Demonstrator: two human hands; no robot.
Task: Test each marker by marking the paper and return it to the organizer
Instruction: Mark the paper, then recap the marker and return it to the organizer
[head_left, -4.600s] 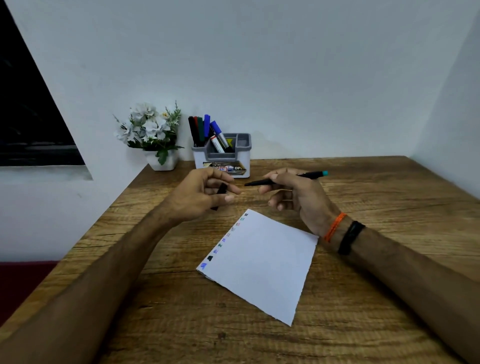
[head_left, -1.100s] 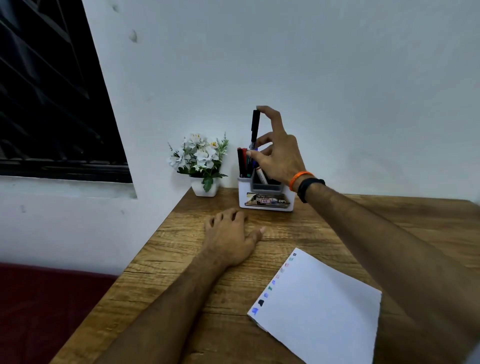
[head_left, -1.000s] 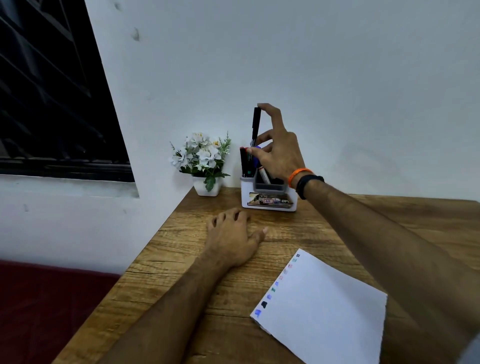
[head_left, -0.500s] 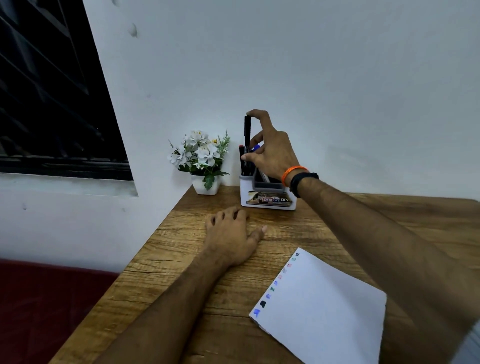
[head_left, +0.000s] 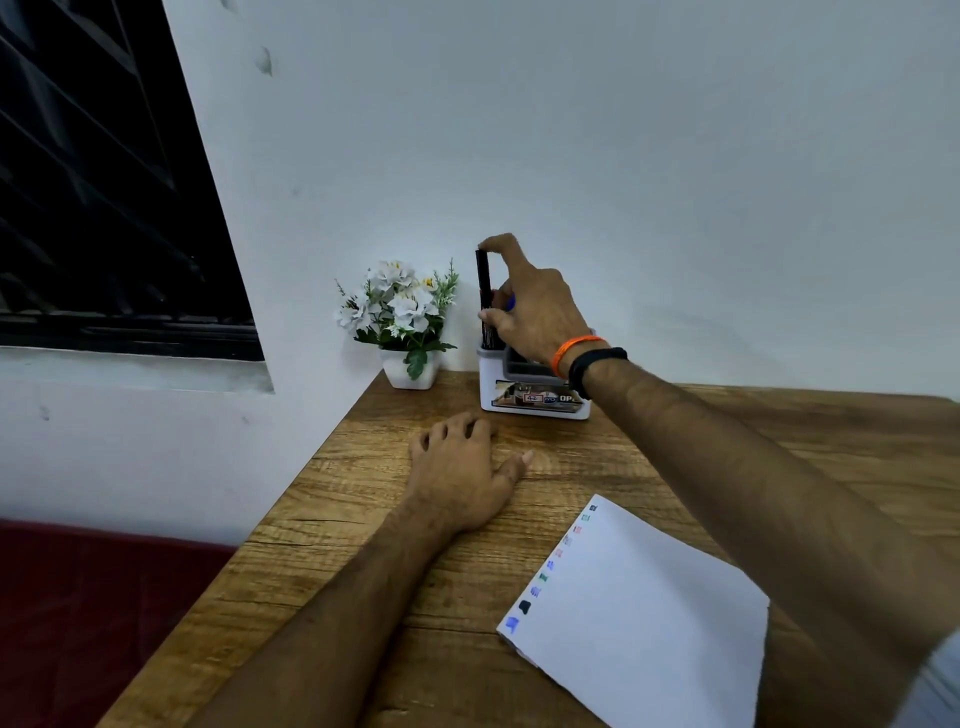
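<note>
Head view: the right hand (head_left: 535, 312), pinching the black marker (head_left: 484, 296), has lowered it into the organizer (head_left: 535, 402) at the table's back edge, so this return is nearly done, while the left hand (head_left: 462, 467) rests loose on the table (head_left: 363, 545).

Printed label on front face of organizer (head_left: 535, 402): "42" legible in a small red-bordered box near the middle; bold white letters "OP" legible at right end, cut off there by wrist of right hand (head_left: 540, 312). Small oval logo between the two, too small to read. Remainder of label pictorial, not legible. Coloured test swatches along left edge of paper (head_left: 644, 618): no characters. No other readable text, brand or sign visible.
</note>
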